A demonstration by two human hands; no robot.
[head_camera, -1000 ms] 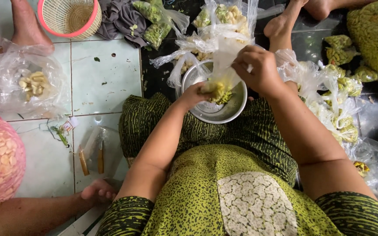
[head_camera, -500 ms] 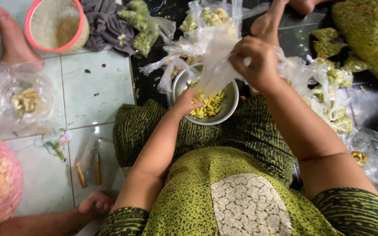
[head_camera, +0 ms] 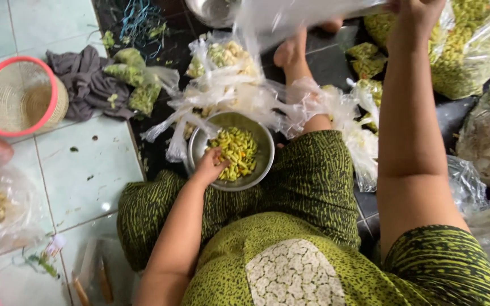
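A big sack point(head_camera: 472, 45) of yellow-green bits sits far right on the floor point(head_camera: 75, 164), looking very full. Many small filled bags point(head_camera: 222, 62) lie in a heap past the bowl, so I think a good part of the packing is done. The metal bowl point(head_camera: 197, 148) by the person's knee has yellow-green bits point(head_camera: 238, 152) in it, so more is left. The right hand point(head_camera: 418, 12) grips an empty clear bag point(head_camera: 296, 17) up high. The left hand point(head_camera: 210, 167) rests curled in the bowl, touching the bits.

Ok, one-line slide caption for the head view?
Left hand in a metal bowl of yellow-green pieces; right hand lifts a clear plastic bag.
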